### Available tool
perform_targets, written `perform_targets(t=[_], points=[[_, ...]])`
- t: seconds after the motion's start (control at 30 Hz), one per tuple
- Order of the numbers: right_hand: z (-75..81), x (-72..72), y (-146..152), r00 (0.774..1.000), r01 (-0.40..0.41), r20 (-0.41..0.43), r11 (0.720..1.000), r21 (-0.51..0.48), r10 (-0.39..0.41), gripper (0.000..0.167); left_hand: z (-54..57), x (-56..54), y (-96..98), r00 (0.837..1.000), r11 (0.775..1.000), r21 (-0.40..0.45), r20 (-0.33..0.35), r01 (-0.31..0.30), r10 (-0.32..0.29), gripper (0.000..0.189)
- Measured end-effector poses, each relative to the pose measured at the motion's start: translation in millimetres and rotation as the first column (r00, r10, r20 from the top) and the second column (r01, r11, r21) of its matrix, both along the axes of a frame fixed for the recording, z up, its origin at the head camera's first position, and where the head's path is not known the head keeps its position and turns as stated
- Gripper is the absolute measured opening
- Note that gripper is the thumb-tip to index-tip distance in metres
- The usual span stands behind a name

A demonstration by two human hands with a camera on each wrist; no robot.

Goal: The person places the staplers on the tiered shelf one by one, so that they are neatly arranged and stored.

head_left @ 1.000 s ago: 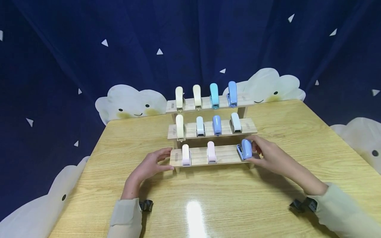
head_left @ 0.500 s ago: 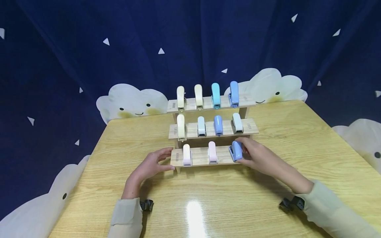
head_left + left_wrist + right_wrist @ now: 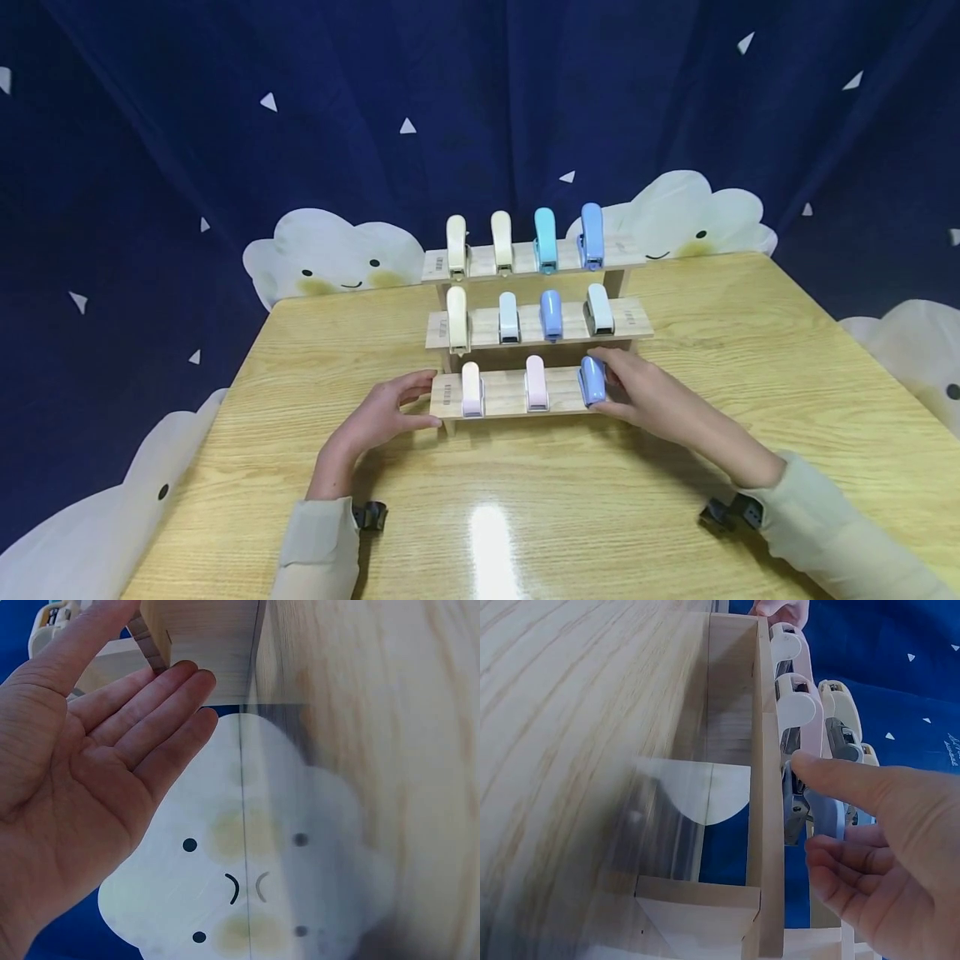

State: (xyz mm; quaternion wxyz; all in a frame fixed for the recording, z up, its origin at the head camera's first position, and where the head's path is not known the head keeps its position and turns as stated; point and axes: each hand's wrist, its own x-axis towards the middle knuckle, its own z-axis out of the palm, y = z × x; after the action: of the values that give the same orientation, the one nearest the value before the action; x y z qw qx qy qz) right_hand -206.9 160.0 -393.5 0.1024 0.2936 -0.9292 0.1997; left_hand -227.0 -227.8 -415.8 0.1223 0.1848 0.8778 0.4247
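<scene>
A three-tier wooden rack (image 3: 560, 403) bears staplers in rows. At the right part of its bottom shelf, my right hand (image 3: 651, 393) holds a blue stapler (image 3: 593, 382), with thumb at the front and fingers behind. In the right wrist view, the right hand (image 3: 900, 832) pinches that blue stapler (image 3: 826, 814), partly hidden by the fingers. My left hand (image 3: 382, 414) lies at the rack's left end, fairly straight fingers and thumb touching the bottom board. A pale pink stapler (image 3: 536, 383) and a cream-and-pink stapler (image 3: 472, 390) stand upright on the same shelf.
The middle shelf carries a cream stapler (image 3: 457, 320), a pale blue one (image 3: 508, 317), a blue one (image 3: 551, 314) and a whitish one (image 3: 599, 308). On the top shelf stand cream, turquoise (image 3: 546, 240) and blue staplers. A dark blue curtain (image 3: 337, 92) hangs behind the table (image 3: 360, 333).
My right hand has brought the blue stapler leftward along the bottom shelf and turned it from slanted to nearly straight, in line with the others. The left hand has stayed in place.
</scene>
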Motion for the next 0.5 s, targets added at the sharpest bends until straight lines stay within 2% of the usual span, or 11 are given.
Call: perform_targets(t=[0.3,0.4,0.5], points=[[3.2,1.9,-0.4,1.000,0.003,0.012,1.000,0.020,-0.003,0.069,0.2,0.2,-1.2,1.000,1.000,-0.006,-0.001,-0.001,0.001,0.078],[4.9,2.5,3.5,0.999,-0.005,-0.038,1.000,-0.016,0.005,0.064,-0.1,0.6,-2.0,1.000,1.000,-0.013,-0.009,0.000,0.000,0.078],[7.5,0.6,11.1,0.991,-0.023,-0.137,0.995,-0.094,0.010,0.051,-0.6,1.6,-2.5,1.000,1.000,-0.031,-0.020,0.000,-0.001,0.078]])
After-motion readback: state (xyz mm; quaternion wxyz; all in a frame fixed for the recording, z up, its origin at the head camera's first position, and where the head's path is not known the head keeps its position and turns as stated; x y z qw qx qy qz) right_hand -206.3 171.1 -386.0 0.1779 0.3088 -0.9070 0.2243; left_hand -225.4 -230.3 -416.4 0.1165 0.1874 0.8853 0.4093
